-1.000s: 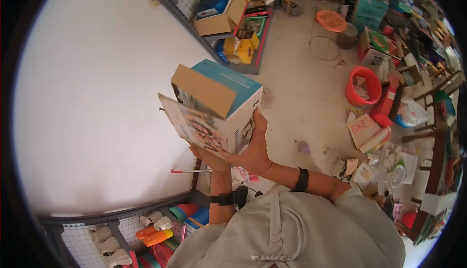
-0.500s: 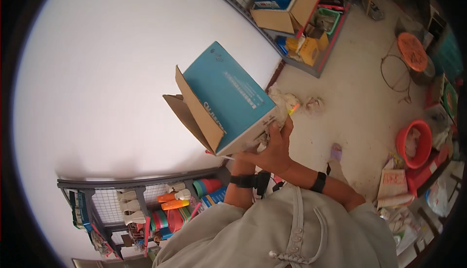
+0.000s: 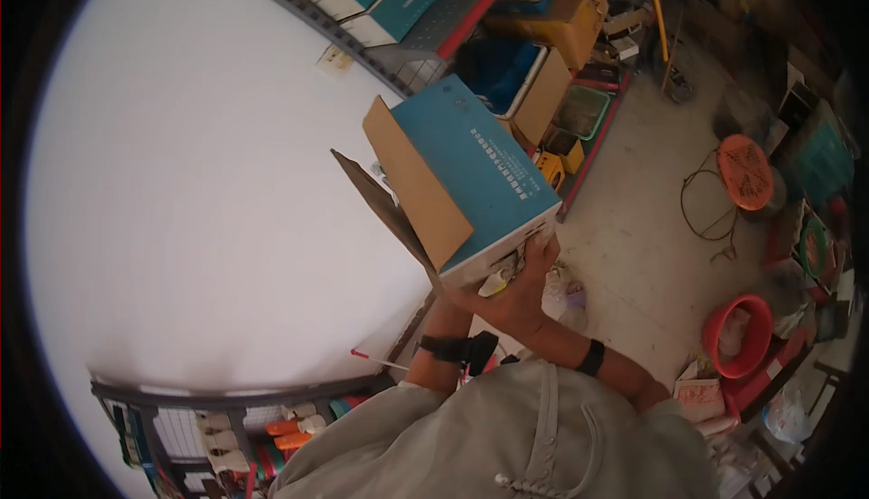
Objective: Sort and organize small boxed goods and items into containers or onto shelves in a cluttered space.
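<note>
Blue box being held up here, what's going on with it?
A person is holding up the blue and white box, its brown flaps open toward the white wall. Their right hand grips its lower white side; the left hand is mostly hidden behind it. Beyond, a shelf rack holds other boxes.

Teal-white boxes (image 3: 394, 1) on grey shelf (image 3: 466, 3); red basin (image 3: 759, 341) on floor (image 3: 625, 237)
</note>
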Available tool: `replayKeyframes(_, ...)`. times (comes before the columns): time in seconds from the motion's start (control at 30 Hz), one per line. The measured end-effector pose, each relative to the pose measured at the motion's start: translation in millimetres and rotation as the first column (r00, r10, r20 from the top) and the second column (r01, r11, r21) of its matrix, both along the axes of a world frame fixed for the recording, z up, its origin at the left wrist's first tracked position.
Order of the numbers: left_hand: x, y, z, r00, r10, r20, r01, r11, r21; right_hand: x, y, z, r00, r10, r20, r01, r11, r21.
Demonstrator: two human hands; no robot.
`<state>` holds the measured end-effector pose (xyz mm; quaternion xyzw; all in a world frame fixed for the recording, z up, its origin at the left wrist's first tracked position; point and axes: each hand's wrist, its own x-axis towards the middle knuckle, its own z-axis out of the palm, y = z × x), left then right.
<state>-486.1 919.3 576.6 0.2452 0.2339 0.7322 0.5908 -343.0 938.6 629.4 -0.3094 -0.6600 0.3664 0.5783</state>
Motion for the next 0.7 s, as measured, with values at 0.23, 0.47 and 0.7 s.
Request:
replayKeyframes(0.23,-24.2,85.4,-7.0,0.973,-0.135,0.186,0.136,0.991,0.005,-20.7,82.5,0.3,0.999,0.042,0.020,-0.045,0.986,0.158)
replayKeyframes(0.47,-53.4,150.5,10.9,0.894,0.040,0.447,-0.090,0.992,0.091,4.6,193.1,16.0,0.928,0.372,0.030,-0.319,0.750,0.579)
replayKeyframes(0.7,-35.5,183.1,33.9,0.915,0.317,0.251,-0.350,0.932,0.097,23.8,342.8,159.9,0.769,0.621,-0.150,-0.491,0.725,0.483)
